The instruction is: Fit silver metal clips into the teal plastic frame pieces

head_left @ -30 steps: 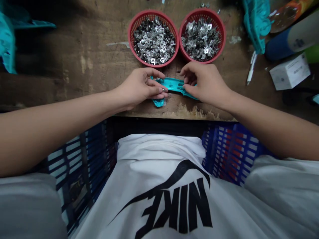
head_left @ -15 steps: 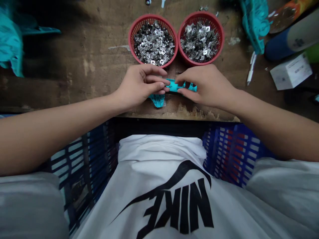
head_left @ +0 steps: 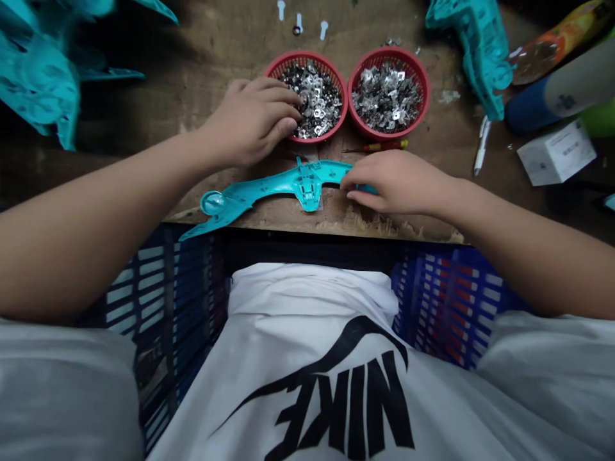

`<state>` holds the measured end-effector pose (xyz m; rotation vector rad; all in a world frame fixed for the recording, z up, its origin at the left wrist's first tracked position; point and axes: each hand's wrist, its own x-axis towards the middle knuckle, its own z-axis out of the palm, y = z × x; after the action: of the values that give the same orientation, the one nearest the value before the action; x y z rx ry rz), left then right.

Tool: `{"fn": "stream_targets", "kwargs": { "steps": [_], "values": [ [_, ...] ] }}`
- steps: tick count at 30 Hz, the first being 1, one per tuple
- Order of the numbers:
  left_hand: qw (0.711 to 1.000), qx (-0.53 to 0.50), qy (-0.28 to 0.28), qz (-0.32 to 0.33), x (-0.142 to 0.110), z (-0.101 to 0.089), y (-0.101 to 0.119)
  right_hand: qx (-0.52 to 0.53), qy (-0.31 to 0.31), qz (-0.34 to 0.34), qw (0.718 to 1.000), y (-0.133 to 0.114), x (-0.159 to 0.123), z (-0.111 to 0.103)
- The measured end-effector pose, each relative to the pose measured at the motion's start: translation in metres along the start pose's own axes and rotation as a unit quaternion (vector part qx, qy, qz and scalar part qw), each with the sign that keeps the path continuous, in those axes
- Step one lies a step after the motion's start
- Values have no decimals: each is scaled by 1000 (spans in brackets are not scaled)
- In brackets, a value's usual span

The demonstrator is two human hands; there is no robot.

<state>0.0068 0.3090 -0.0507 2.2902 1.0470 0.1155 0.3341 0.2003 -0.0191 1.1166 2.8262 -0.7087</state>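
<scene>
The right hand [head_left: 398, 191] is partly closed, with fingers and thumb curled around the right end of a long teal moulded plastic part [head_left: 288, 182]. It appears to grip that end, though the fingers hide the contact. The part extends leftward from this hand across the table [head_left: 144, 83], with its long axis running roughly side to side. The axis bows slightly and slopes toward the person at its far left end, where a round clear socket [head_left: 212, 203] sits.

The left hand [head_left: 250, 121] is not in contact with the part. It lies beyond the part's middle section, on the far side from the person, so the right hand is the nearer of the two. Its fingers are curved and reach into a red plastic basket [head_left: 310, 57] filled with small metal clips [head_left: 319, 105]. Whether they hold any clips cannot be determined.

A second red basket [head_left: 389, 52] of similar clips stands to the right of the left hand and beyond the right hand. A small red-handled screwdriver [head_left: 384, 146] lies just beyond the right hand.
</scene>
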Motion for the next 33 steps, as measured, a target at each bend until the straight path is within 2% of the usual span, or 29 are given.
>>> {"fn": "stream_targets", "kwargs": {
  "steps": [5,8,12,16,20,27,30,33],
  "values": [
    [998,-41,51,8,2,2,4,-22,9,-25,999,2,-2,1],
    [986,-113,120,7,0,0,5,-22,33,-22,999,4,-3,0],
    [947,-228,220,-47,6,5,0,-25,41,-20,999,7,-2,-3],
    [903,-307,298,-32,24,17,-19,-35,31,-23,999,9,-2,-1],
    [913,-273,302,14,30,21,-36,-36,22,-36,998,9,-2,0],
    [911,-292,289,45,31,22,-43,-29,6,-35,999,8,-2,-1],
    [934,-214,283,45,28,19,-51,-29,-1,-30,999,7,-1,-2],
    [969,-82,224,59,24,16,-60,-24,-11,-33,999,6,-1,-3]
  ]
}}
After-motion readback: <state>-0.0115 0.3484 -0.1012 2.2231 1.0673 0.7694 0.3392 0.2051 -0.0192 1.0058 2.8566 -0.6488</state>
